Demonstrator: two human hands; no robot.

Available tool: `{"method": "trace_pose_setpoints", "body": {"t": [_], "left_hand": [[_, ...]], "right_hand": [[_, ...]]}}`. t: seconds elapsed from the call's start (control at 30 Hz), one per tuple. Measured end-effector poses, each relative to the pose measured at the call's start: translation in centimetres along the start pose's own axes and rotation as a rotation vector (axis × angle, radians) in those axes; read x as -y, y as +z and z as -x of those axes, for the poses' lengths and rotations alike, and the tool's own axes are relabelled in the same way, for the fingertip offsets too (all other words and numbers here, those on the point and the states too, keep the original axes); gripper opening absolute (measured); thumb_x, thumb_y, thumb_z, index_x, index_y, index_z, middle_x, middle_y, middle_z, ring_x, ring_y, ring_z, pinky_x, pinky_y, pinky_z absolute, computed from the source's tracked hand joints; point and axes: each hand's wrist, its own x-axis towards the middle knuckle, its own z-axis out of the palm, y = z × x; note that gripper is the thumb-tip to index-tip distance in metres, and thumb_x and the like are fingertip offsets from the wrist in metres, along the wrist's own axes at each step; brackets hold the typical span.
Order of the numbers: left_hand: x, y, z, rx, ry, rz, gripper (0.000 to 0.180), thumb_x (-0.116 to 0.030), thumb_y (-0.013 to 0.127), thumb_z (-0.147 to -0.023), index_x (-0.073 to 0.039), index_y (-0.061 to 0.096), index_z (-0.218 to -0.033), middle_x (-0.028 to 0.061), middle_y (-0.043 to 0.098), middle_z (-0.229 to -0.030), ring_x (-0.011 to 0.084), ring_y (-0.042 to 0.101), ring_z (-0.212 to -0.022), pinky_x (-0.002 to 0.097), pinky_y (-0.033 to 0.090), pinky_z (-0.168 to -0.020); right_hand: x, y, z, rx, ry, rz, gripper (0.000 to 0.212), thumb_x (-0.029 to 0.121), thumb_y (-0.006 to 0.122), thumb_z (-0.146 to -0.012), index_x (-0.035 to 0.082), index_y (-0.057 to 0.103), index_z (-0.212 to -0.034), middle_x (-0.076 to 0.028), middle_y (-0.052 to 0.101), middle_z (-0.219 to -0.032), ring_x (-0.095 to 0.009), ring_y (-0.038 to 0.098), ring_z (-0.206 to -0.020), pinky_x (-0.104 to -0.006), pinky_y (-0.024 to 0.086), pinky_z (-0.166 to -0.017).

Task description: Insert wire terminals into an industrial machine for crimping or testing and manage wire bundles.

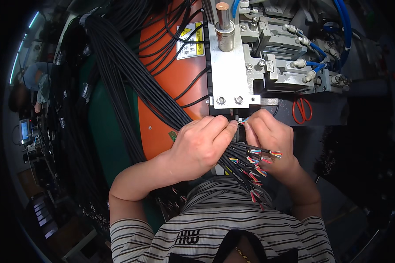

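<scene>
Both of my hands meet just below the metal block [228,70] of a machine. My left hand [204,142] is closed, thumb and fingers pinching the end of a black cable whose tip is mostly hidden. Close beside it my right hand [267,133] pinches thin coloured wires [242,122] fanning from that cable end. A thick bundle of black cables [136,74] runs down from the upper left and passes under my left hand. Its stripped ends [252,164], with red, blue, yellow and white wires, spread out below my hands.
An orange panel [162,127] with a warning label [190,40] lies left of the block. Pneumatic cylinders [285,48] with blue hoses [346,26] stand at the upper right. Red-orange loops [301,110] lie right of the block. Another person [35,85] is at the far left.
</scene>
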Motion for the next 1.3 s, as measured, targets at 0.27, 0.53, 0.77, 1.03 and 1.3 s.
{"method": "trace_pose_setpoints", "body": {"t": [0.27, 0.53, 0.77, 1.03, 1.3], "left_hand": [[-0.4, -0.7, -0.4, 0.122, 0.101, -0.136, 0.044, -0.010, 0.062, -0.072, 0.006, 0.063, -0.114, 0.0077, 0.053, -0.082, 0.0197, 0.054, -0.066, 0.0300, 0.046, -0.055], [-0.8, -0.7, -1.3, 0.202, 0.125, -0.231, 0.039, -0.007, 0.061, -0.073, 0.008, 0.064, -0.108, 0.0066, 0.049, -0.081, 0.0179, 0.052, -0.066, 0.0283, 0.046, -0.055], [-0.8, -0.8, -1.6, 0.243, 0.097, -0.204, 0.037, -0.008, 0.061, -0.073, 0.007, 0.064, -0.107, 0.0066, 0.051, -0.082, 0.0179, 0.053, -0.067, 0.0287, 0.046, -0.056], [-0.5, -0.7, -1.0, 0.156, 0.088, -0.191, 0.028, -0.009, 0.062, -0.074, 0.004, 0.065, -0.099, 0.0062, 0.052, -0.083, 0.0188, 0.056, -0.074, 0.0295, 0.050, -0.061], [1.0, -1.9, 1.3, 0.004, -0.115, 0.017, 0.032, -0.003, 0.064, -0.070, 0.004, 0.065, -0.101, 0.0112, 0.058, -0.093, 0.0281, 0.059, -0.085, 0.0376, 0.049, -0.073]], "right_hand": [[0.6, -0.9, -0.9, 0.066, -0.075, 0.168, 0.007, 0.009, 0.064, -0.082, 0.003, 0.063, -0.083, -0.009, 0.056, -0.076, -0.028, 0.061, -0.058, -0.0371, 0.048, -0.053], [-1.0, -1.4, -1.7, 0.186, 0.021, -0.054, 0.007, 0.005, 0.066, -0.078, -0.002, 0.065, -0.079, -0.014, 0.061, -0.072, -0.031, 0.058, -0.053, -0.0366, 0.046, -0.049], [-1.2, -1.5, -1.6, 0.218, 0.055, -0.133, 0.006, 0.002, 0.064, -0.082, -0.003, 0.066, -0.083, -0.014, 0.063, -0.073, -0.025, 0.059, -0.052, -0.0321, 0.045, -0.048], [-0.4, -0.8, -0.9, 0.017, 0.055, -0.114, 0.007, -0.001, 0.065, -0.084, -0.002, 0.064, -0.091, -0.008, 0.062, -0.072, -0.011, 0.057, -0.051, -0.0236, 0.043, -0.045], [-1.1, -0.3, -0.4, 0.080, 0.309, -0.392, 0.009, 0.000, 0.067, -0.083, -0.003, 0.064, -0.091, -0.001, 0.060, -0.071, 0.000, 0.048, -0.052, -0.0179, 0.035, -0.046]]}}
